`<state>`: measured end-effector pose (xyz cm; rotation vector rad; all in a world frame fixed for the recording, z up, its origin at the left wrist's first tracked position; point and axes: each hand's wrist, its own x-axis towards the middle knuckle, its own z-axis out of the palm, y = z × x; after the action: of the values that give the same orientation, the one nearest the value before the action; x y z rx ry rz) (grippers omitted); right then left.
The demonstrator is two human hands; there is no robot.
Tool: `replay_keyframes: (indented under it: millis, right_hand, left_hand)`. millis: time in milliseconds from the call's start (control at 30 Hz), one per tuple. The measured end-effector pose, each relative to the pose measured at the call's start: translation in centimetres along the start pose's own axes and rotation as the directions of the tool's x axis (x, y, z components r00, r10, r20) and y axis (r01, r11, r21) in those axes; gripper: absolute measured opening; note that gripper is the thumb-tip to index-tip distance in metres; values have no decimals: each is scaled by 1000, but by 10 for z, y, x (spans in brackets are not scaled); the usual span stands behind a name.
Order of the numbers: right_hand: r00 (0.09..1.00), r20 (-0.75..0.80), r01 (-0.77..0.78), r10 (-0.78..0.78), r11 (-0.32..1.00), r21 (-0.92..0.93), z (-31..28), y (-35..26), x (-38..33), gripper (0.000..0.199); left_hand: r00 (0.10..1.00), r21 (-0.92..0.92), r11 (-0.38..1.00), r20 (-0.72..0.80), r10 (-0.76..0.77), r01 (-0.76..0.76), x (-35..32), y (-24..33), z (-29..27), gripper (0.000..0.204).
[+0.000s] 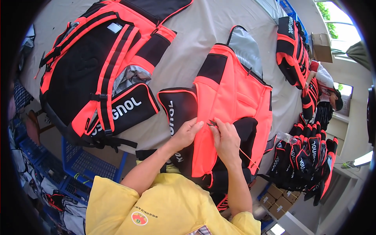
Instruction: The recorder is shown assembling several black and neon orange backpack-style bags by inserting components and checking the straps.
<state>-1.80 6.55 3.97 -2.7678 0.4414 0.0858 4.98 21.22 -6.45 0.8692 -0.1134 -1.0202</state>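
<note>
A neon-orange and black backpack [213, 100] lies in front of me on the cloth-covered table, its grey-lined top flap [244, 49] spread open at the far end. My left hand [186, 135] pinches the orange fabric along its near left part, thumb and forefinger together. Just to the right, my right hand [227, 143] is closed around small dark-tipped thread snips [212, 123], whose points sit close to the fabric. Most of the snips is hidden in the palm. A thin orange cord [249, 159] trails beside my right wrist.
A second, larger backpack [78, 70] lies at the left. Other backpacks [291, 51] are on the table's right side, with a pile of more [301, 160] lower right. Another person [325, 78] bends over at far right. Blue crates [86, 164] and cardboard boxes [276, 201] stand below the table.
</note>
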Motion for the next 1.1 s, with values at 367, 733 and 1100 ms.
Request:
replay_keyframes:
  millis: [367,733,1100]
  right_hand:
    - [936,1,-266,352,706,656,-16,-19,10,25]
    - [998,-61,23,-25,999,-34,-9,-5,3,23]
    - [976,63,-218,209,939,266,4,9,-2,25]
  left_hand:
    - [998,-58,997,-38,-45,42,-3,2,3,38]
    - [999,-26,1000,-33,-16,15,0,-6,-2,37]
    - [999,-85,996,-4,-40,40,-1,-4,-3,38]
